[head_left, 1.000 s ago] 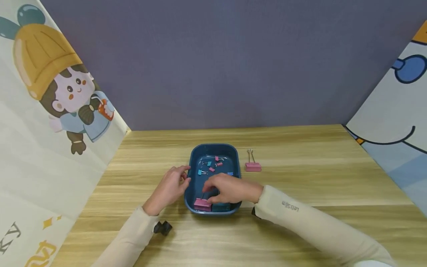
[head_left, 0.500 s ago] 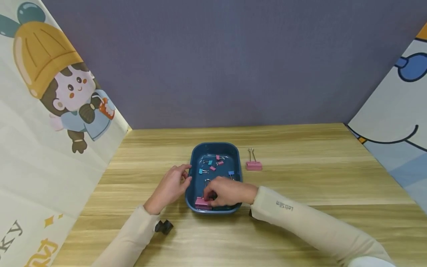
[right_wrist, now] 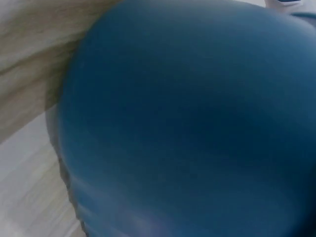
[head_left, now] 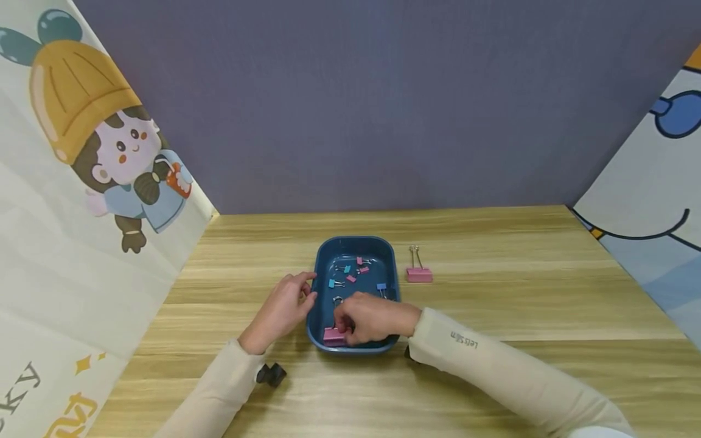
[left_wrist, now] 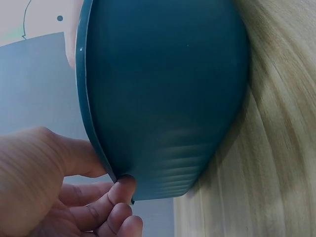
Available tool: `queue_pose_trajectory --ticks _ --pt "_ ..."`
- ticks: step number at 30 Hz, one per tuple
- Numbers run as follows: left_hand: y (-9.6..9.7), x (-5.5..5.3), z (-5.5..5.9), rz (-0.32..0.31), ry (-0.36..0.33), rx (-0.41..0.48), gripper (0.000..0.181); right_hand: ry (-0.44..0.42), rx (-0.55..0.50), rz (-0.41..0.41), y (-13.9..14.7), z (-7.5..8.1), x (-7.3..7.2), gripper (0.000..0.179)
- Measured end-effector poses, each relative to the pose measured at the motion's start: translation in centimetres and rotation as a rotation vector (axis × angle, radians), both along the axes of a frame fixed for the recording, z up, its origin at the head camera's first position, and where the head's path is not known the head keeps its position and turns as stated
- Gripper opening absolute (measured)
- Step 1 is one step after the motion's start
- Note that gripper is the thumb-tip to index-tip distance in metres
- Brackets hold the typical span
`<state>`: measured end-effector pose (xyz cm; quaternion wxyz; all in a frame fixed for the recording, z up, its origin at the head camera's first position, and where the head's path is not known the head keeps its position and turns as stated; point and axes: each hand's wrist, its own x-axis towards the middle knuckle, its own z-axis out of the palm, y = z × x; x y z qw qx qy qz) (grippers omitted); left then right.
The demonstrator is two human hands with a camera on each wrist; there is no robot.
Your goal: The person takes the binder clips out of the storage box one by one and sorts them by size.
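My left hand [head_left: 282, 307] pinches the left rim of a dark blue plastic tray [left_wrist: 168, 98], thumb and fingers on either side of it in the left wrist view. My right hand [head_left: 378, 317] reaches into the tray's near end, its fingers curled in and pinching at the right part of a large pink binder clip [head_left: 333, 337]. A silver wire handle [head_left: 338, 299] sticks up just beyond these fingers. The palm side and the near right corner of the tray are hidden. Only the tray's outer wall [right_wrist: 173, 113] fills the right wrist view.
Several small clips lie farther back in the tray, among them a teal clip [head_left: 333, 283], a pink clip [head_left: 351, 278] and a blue clip [head_left: 381, 286]. Another large pink binder clip [head_left: 418, 275] lies on the wooden table [head_left: 493, 274] to the right of the tray.
My right hand has come down onto the large pink clip, and its fingers have closed in. The left hand has stayed at the rim.
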<state>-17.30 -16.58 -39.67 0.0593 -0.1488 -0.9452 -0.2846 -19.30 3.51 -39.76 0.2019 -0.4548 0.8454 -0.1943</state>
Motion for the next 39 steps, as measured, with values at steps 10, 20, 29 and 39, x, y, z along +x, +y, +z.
queue_pose_trajectory --ticks 10,20,29,39 --pt "0.2 0.1 0.2 -0.001 -0.024 -0.002 0.037 0.039 -0.075 -0.032 0.7 0.0 -0.3 0.013" --pt "0.2 0.0 -0.1 0.0 -0.012 0.005 0.038 0.079 -0.115 -0.068 1.1 0.3 -0.5 0.017" --pt "0.2 0.0 -0.2 -0.002 -0.001 0.013 0.038 0.147 -0.167 -0.149 2.9 1.7 -0.8 0.016" --pt "0.1 0.3 -0.1 0.017 -0.026 0.018 0.039 0.135 -0.262 -0.256 5.9 3.3 -1.1 0.016"
